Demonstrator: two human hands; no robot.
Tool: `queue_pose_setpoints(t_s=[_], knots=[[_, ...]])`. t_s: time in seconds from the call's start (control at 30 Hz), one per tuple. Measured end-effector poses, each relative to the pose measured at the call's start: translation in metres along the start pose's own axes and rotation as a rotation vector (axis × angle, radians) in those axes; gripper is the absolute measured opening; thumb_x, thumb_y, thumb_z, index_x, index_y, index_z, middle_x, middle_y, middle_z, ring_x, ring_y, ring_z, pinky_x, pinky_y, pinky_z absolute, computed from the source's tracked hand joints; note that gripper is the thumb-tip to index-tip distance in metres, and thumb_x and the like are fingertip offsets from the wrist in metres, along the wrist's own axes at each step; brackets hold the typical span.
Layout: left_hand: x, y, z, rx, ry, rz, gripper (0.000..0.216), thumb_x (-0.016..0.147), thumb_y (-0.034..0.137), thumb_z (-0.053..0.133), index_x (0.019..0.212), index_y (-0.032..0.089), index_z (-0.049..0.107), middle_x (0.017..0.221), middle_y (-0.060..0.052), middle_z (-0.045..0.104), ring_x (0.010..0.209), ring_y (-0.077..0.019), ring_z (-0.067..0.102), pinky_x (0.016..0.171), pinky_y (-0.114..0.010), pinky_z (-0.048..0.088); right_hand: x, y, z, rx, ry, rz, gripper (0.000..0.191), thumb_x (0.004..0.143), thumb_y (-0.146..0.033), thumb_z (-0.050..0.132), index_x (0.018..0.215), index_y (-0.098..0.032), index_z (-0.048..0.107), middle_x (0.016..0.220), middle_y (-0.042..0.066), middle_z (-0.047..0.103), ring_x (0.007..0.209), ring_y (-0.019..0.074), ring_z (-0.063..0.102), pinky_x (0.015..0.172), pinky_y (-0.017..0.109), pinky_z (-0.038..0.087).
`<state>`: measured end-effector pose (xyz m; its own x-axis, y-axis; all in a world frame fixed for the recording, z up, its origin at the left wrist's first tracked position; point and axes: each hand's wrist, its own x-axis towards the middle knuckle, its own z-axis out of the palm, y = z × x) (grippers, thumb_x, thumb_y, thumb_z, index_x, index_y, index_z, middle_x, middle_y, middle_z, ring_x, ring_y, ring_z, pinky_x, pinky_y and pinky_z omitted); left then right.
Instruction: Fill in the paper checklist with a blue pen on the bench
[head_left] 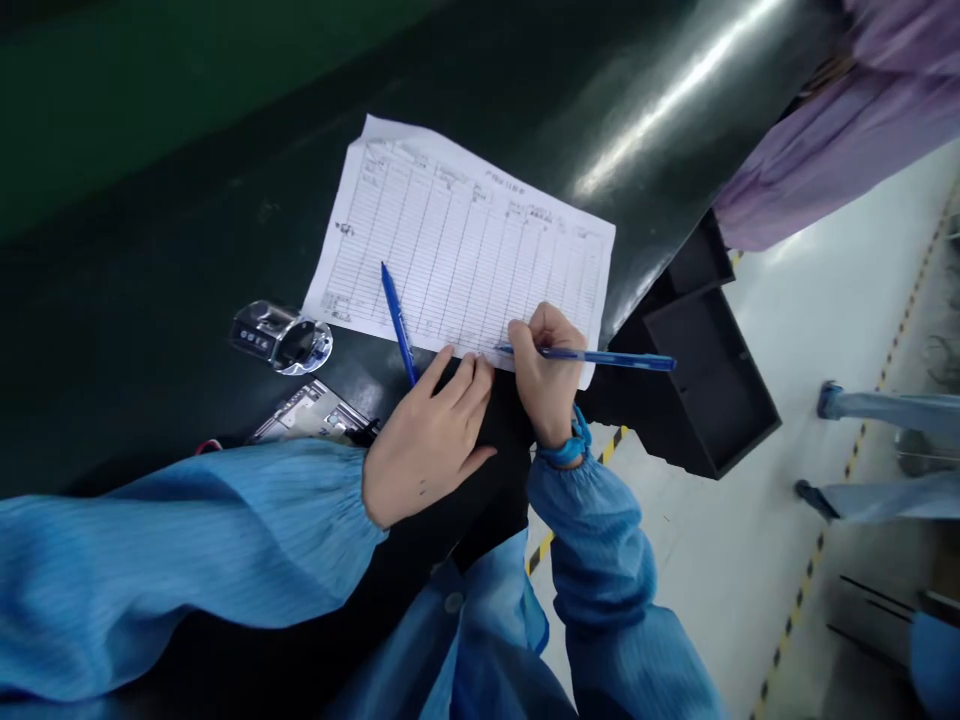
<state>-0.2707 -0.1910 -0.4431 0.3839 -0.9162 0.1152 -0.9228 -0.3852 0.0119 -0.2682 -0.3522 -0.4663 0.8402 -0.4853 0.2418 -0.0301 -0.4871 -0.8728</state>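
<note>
Paper [457, 245]: thin, limp, easily slid; laid flat on the dark worktop [150, 300].
Left hand [427, 435]: fingers together, pressed on the near edge.
Right hand [544, 375]: fingers pinched round a light, stiff pen [600, 357] near its tip.
Spare pen [398, 322]: left lying on the sheet.

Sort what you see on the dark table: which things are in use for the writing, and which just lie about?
In use:
- white ruled paper form
- blue pen in the right hand, right hand
- left hand, fingertips at the form's edge

Lying about:
- second blue pen on the form
- clear plastic counter
- silvery flat pack
- black open box
</note>
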Motion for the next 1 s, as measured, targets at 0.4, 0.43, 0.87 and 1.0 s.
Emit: queue_pose_setpoints(t_s=[0.4, 0.43, 0.87, 1.0], knots=[[0.0012, -0.0019, -0.0013, 0.023, -0.033, 0.022, 0.064, 0.099, 0.040, 0.045, 0.136, -0.012, 0.050, 0.138, -0.028, 0.052, 0.129, -0.0365, 0.046, 0.117, -0.057, 0.031, 0.0012, 0.0005, 0.0031, -0.067, -0.057, -0.035, 0.039, 0.086, -0.013, 0.055, 0.063, -0.022, 0.025, 0.060, -0.006, 0.023, 0.054, 0.0086, 0.025, 0.051, 0.025, 0.024], [0.0012, -0.0020, -0.0011, 0.022, -0.034, 0.025, 0.064, 0.100, 0.040, 0.044, 0.136, -0.012, 0.050, 0.137, -0.028, 0.052, 0.129, -0.0365, 0.046, 0.117, -0.058, 0.030, 0.0013, 0.0006, 0.0029, -0.063, -0.056, -0.034, 0.039, 0.086, -0.013, 0.055, 0.063, -0.022, 0.025, 0.060, -0.006, 0.023, 0.054, 0.0088, 0.025, 0.051, 0.025, 0.024], [0.0009, -0.0023, -0.0005, 0.045, -0.033, 0.031, 0.064, 0.100, 0.041, 0.042, 0.136, -0.012, 0.050, 0.136, -0.028, 0.052, 0.129, -0.0365, 0.046, 0.117, -0.060, 0.030, 0.0004, 0.0010, 0.0024, -0.068, -0.093, -0.036, 0.038, 0.086, -0.017, 0.056, 0.063, -0.022, 0.025, 0.061, -0.006, 0.022, 0.055, 0.0088, 0.027, 0.051, 0.024, 0.027], [0.0004, -0.0027, -0.0017, 0.048, -0.038, 0.028, 0.064, 0.100, 0.040, 0.041, 0.136, -0.012, 0.050, 0.137, -0.028, 0.052, 0.129, -0.0365, 0.046, 0.118, -0.059, 0.030, 0.0005, 0.0018, 0.0022, -0.066, -0.083, -0.027, 0.037, 0.085, -0.016, 0.055, 0.064, -0.022, 0.025, 0.062, -0.005, 0.021, 0.056, 0.0094, 0.028, 0.051, 0.025, 0.027]])
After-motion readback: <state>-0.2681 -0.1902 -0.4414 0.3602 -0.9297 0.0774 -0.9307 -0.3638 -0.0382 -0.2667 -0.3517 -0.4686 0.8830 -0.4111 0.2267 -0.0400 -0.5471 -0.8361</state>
